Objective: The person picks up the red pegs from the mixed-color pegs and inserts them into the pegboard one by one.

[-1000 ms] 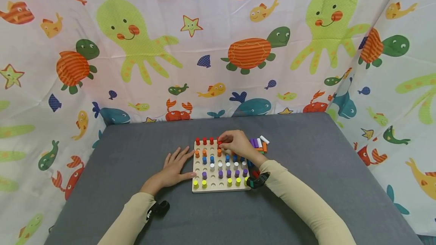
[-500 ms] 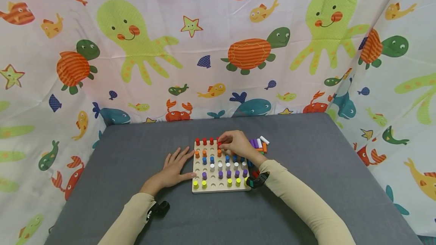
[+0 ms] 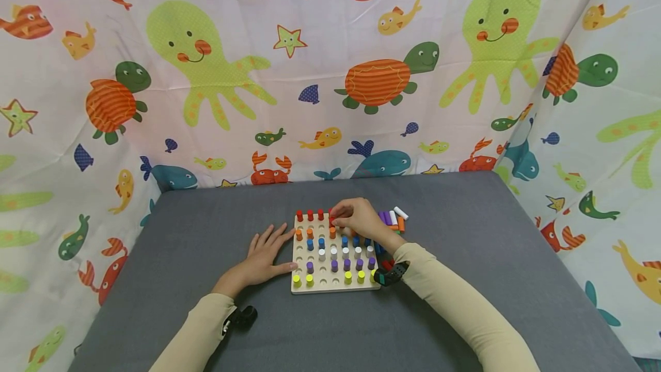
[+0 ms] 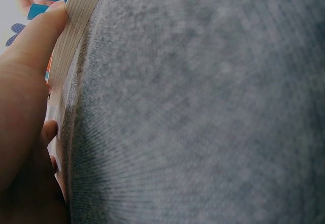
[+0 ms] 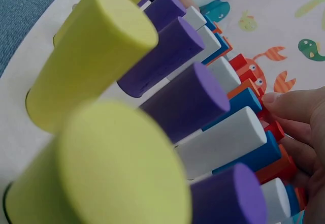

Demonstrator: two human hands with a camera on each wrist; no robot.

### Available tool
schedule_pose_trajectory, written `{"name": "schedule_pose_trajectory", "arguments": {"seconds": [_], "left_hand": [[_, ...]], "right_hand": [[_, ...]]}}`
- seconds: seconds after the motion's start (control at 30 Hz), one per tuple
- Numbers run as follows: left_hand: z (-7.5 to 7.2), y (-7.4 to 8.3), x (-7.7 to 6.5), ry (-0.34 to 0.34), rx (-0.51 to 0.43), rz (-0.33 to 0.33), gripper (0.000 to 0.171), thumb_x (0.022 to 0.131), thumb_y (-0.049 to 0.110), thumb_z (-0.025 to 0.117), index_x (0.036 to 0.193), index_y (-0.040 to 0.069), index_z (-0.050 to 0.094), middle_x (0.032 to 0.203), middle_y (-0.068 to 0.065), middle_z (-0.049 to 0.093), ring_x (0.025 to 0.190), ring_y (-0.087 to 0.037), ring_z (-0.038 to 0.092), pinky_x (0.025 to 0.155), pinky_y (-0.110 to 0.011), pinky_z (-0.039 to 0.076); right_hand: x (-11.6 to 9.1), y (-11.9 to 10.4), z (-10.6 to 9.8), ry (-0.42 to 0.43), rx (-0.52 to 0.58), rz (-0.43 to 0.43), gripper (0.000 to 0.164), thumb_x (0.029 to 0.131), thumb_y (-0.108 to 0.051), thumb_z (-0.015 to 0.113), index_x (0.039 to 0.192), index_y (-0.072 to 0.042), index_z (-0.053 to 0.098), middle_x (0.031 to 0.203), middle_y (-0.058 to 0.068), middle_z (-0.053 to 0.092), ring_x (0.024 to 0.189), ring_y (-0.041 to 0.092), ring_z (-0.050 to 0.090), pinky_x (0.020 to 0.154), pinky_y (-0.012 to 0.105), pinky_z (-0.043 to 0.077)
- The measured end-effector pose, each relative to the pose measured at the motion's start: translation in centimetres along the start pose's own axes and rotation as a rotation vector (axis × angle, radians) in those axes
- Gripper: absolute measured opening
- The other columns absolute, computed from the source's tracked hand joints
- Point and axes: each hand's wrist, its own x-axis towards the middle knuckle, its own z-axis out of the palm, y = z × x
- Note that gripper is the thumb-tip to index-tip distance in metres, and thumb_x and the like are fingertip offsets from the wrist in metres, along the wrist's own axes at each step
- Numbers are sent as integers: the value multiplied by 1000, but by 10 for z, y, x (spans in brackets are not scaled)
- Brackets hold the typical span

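A light wooden pegboard lies on the grey table, with rows of red, orange, blue, white, purple and yellow pegs standing in its holes. At the far row, my right hand pinches a red peg between thumb and fingers, to the right of three standing red pegs. The right wrist view shows that hand beyond tall yellow pegs and purple pegs. My left hand lies spread at the board's left side, thumb and fingertips at its edge. Its thumb touches the board's side in the left wrist view.
Loose pegs lie right of the board, among them purple ones, a white one and an orange one. Some are partly hidden behind my right wrist. A sea-animal curtain hangs behind the table.
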Motion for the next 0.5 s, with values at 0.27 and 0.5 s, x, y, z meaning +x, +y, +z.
{"name": "schedule_pose_trajectory", "arguments": {"seconds": [0.27, 0.5], "left_hand": [[-2, 5, -1, 17, 19, 3, 89, 87, 61, 64, 159, 25, 25, 167, -10, 18, 154, -44, 7, 116, -72, 2], [-4, 8, -2, 7, 35, -8, 87, 89, 59, 64, 159, 25, 24, 167, -10, 17, 154, -44, 7, 116, -72, 3]], "right_hand": [[0, -5, -4, 34, 38, -13, 16, 89, -13, 74, 105, -11, 75, 101, 6, 76, 87, 18, 71, 80, 34, 58], [-5, -6, -11, 81, 65, -26, 19, 90, -18, 74, 108, -12, 75, 103, 4, 76, 89, 16, 72, 81, 33, 58]]}}
